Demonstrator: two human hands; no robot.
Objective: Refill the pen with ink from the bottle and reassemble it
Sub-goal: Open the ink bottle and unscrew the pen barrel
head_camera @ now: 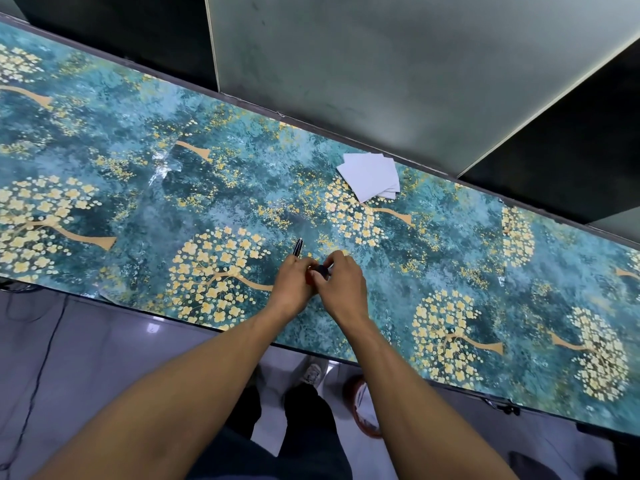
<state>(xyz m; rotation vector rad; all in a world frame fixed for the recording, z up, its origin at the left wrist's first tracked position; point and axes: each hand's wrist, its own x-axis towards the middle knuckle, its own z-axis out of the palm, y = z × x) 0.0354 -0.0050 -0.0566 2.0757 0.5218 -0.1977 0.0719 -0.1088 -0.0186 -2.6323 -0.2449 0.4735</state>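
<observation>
A dark pen [298, 247] with a silver band sticks up and away from my left hand [296, 282], which is closed around its lower end. My right hand [341, 285] presses against the left one, and its fingertips pinch a small dark round object [322, 270], apparently the ink bottle or its cap. Most of that object is hidden by my fingers. Both hands hover just over the table [138, 209], which is covered in a teal cloth with yellow flower trees.
A loose stack of white paper squares [372, 174] lies further back to the right, near the table's far edge. Grey partition panels [381, 64] rise behind the table. Below the near edge I see my legs and shoes and a cable [45, 358] on the floor.
</observation>
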